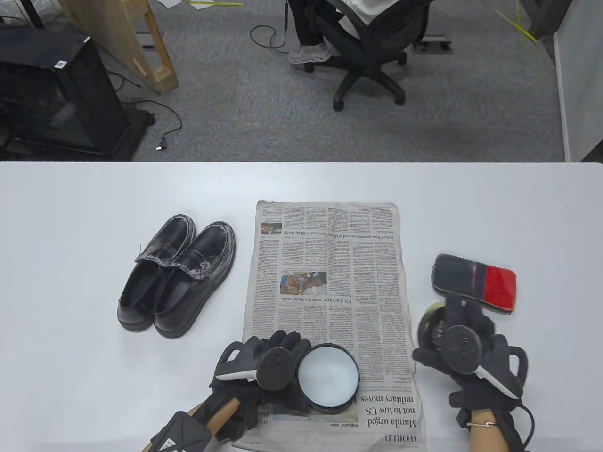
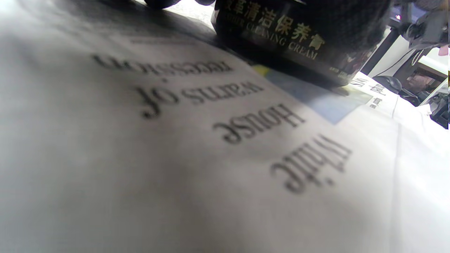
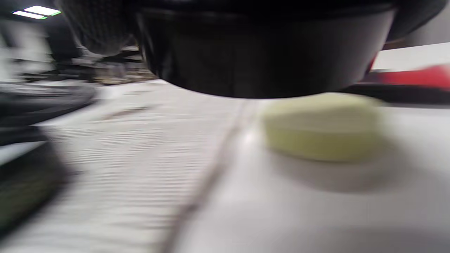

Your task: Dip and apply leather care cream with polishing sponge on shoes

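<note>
While left hand (image 1: pixel 264 365) fingers grasp open cream jar (image 1: pixel 328 379) on newspaper (image 1: pixel 330 282) near counter's front edge, right hand (image 1: pixel 464 351) fingers grasp black lid (image 3: pixel 263 52); yellow sponge (image 3: pixel 321 126) just beside; shoes (image 1: pixel 176 280) left.

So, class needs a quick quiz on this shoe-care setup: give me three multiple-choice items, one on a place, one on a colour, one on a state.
1. Where do the shoes stand?
A. left of the newspaper
B. on the newspaper
C. right of the newspaper

2. What colour is the sponge?
A. red
B. pale yellow
C. blue

3. How is the jar of cream?
A. closed
B. open and upright
C. tipped on its side

Answers:
1. A: the pair sits on bare table, to the left of the paper in the table view.
2. B: the right wrist view shows it pale yellow.
3. B: white cream shows from above, and the lid is off.
</note>
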### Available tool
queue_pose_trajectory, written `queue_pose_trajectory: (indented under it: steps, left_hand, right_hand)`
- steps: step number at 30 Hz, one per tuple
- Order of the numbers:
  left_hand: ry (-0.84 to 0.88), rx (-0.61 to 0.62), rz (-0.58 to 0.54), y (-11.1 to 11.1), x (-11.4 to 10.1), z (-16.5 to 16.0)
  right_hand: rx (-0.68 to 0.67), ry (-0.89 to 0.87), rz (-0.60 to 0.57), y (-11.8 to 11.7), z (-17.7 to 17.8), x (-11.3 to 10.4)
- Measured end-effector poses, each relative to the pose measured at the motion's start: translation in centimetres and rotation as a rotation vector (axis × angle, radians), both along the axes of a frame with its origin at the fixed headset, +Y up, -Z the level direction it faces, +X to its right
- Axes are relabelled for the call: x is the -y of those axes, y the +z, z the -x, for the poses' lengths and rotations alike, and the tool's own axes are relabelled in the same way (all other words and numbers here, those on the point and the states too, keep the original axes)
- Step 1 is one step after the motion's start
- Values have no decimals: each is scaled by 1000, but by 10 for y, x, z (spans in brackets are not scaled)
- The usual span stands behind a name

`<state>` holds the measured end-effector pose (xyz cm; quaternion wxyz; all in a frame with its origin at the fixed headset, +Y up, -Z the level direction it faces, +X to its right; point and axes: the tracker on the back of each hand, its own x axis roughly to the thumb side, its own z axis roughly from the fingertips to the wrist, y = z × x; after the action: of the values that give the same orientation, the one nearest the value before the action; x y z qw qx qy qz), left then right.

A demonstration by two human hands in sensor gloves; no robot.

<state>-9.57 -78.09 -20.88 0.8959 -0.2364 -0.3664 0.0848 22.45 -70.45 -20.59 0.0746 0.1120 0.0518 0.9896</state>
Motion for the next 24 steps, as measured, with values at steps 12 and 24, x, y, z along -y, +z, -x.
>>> queue_pose_trajectory:
  steps: [12,24]
  left_hand:
    - [-18,-1,0,1,1,-1]
    - [-16,-17,20,0,2,1]
  right_hand:
    - [-567,282,80,24,162,26]
    - [-512,385,57,30,174,34]
